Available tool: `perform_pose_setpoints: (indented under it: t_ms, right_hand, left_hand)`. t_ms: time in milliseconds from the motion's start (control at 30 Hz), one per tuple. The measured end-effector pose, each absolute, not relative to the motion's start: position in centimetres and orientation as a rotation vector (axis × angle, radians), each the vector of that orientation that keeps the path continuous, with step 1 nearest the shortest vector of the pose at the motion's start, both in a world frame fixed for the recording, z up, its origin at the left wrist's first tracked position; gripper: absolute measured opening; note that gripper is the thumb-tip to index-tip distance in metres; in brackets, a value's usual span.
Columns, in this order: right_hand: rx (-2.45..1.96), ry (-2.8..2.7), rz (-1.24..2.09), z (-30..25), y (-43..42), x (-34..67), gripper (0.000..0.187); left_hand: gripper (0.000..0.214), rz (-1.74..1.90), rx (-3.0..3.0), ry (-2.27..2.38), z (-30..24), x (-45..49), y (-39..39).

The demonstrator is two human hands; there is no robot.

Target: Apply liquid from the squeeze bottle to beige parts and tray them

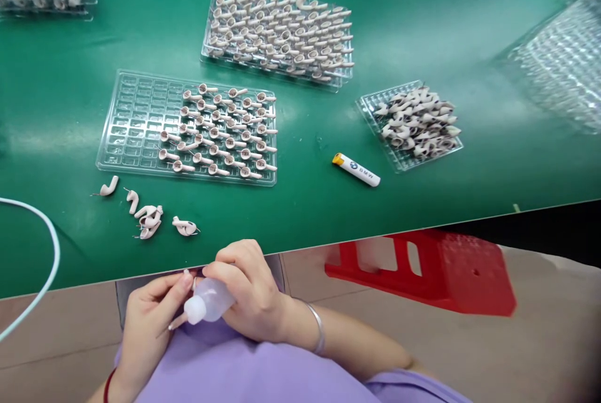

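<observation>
My right hand (246, 293) is closed round a small clear squeeze bottle (209, 301) with a white cap, held over my lap below the table edge. My left hand (150, 315) pinches a small pale earbud-shaped part (181, 320) against the bottle's tip. On the green table just above lie a few loose pale earbud shells (149, 220). Beyond them a clear plastic tray (136, 121) holds several rows of shells in its right half.
A fuller tray (282, 30) sits further back, and a small tray (416, 122) piled with shells lies to the right. A white lighter (357, 169) rests between them. More trays stand at the far corners. A white cable (47, 246) curves at left; a red stool (432, 268) stands below.
</observation>
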State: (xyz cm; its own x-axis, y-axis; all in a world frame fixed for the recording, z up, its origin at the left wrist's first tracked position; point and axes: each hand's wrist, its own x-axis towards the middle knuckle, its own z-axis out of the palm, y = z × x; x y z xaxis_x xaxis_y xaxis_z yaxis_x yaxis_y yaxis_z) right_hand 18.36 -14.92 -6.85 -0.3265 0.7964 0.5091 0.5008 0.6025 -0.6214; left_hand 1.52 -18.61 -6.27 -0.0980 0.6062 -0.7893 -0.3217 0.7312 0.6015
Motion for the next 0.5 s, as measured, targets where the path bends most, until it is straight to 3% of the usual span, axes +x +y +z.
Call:
perform_pose_setpoints:
  t_ms: [267, 400, 500]
  right_hand:
    - [-1.024, -2.022, 0.442, -6.6, -14.7, 18.5, 0.012]
    - [-0.952, -2.015, 0.717, -5.2, -12.4, 20.6, 0.016]
    - [-1.069, -1.923, 0.618, -4.4, -10.1, 22.7, 0.024]
  left_hand:
    - [0.03, 0.756, 0.484, 1.458, -6.0, 1.1, -18.3]
    - [0.016, 0.605, 1.044, 1.464, -3.3, -0.1, -16.9]
    - [0.008, 0.703, 1.519, 1.467, -1.2, -0.9, -15.1]
